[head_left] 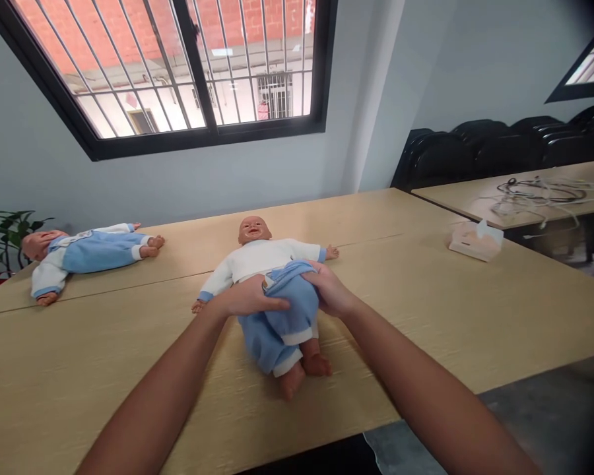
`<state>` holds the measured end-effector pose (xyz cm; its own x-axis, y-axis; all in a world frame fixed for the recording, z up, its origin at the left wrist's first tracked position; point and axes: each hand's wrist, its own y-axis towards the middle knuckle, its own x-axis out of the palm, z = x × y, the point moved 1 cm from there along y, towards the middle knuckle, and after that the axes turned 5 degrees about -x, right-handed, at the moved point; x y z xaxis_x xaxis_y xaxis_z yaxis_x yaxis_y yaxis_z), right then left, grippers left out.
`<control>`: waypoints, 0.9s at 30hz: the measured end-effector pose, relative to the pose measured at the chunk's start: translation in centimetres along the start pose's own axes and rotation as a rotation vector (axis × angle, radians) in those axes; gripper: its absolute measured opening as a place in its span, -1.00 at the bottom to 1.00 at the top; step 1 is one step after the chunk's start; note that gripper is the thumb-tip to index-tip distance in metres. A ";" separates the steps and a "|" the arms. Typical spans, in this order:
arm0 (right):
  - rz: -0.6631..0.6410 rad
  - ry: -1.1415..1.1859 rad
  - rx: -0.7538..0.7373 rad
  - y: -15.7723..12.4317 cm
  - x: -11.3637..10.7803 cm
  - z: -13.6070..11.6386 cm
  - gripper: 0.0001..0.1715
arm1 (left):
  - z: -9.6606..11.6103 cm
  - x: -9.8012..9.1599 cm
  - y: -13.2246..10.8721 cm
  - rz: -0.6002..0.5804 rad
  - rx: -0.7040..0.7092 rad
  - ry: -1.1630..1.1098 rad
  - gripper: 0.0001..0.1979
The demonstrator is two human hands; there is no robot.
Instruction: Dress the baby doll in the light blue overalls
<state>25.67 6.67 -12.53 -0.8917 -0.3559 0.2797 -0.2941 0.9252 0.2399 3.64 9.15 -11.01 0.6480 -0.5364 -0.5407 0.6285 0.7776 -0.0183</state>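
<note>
Both hands, left hand (250, 300) and right hand (329, 290), grip the soft blue trousers (282, 323) at the waistband of the light, floppy doll (257, 254).

No words, labels, brand marks, numbers or signs can be read anywhere in this view. The dolls' clothes are too small and blurred to show any print, and the tissue box (475, 239) on the surface (499, 297) shows no lettering that can be made out.
</note>
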 end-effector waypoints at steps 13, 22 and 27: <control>-0.228 -0.126 0.047 0.3 -1.1 -0.1 -0.49 | 0.4 0.3 -0.1 0.022 -0.080 -0.219 -0.28; -0.334 -0.132 0.164 0.0 -2.2 -1.7 -0.47 | 2.1 -0.1 -1.0 -0.047 -0.153 0.025 -0.61; -0.158 -0.524 0.217 -0.5 -4.6 -3.9 -0.54 | -0.8 -1.0 -0.4 0.289 -0.329 -0.114 -0.59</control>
<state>31.30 7.33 -10.27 -0.8664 -0.4298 -0.2540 -0.4513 0.8919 0.0303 2.36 9.63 -11.14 0.8316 -0.3000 -0.4673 0.2561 0.9539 -0.1567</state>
